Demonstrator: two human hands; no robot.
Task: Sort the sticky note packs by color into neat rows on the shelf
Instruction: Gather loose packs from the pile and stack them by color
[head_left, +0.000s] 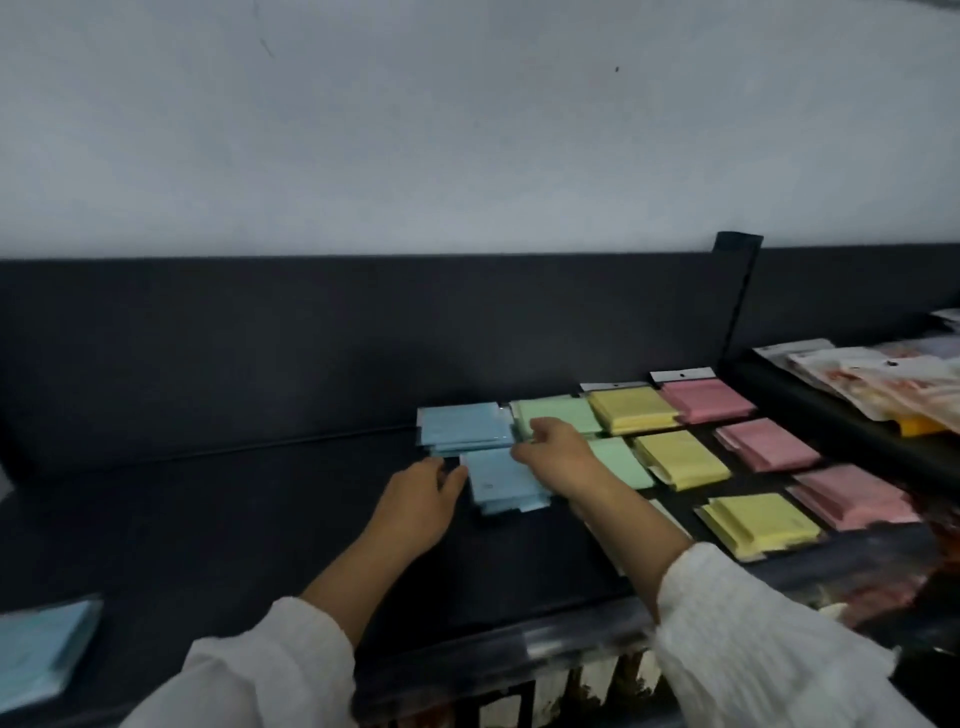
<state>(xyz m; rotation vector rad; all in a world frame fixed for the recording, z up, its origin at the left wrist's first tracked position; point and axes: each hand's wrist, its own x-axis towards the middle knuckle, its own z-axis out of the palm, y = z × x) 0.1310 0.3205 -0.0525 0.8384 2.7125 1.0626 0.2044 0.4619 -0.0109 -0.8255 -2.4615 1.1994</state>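
Sticky note packs lie in colour columns on the black shelf: blue packs, green packs, yellow packs and pink packs. A second blue stack sits in front of the first. My left hand rests at that stack's left edge, fingertips touching it. My right hand reaches over the stack to the near edge of the back green pack, fingers curled there. Whether it grips a pack is unclear. A front green pack is partly hidden by my right forearm.
More blue packs lie at the shelf's front left corner. A raised neighbouring shelf at the right holds bagged goods. A black back panel and a bracket stand behind the shelf. A clear lip runs along the front edge.
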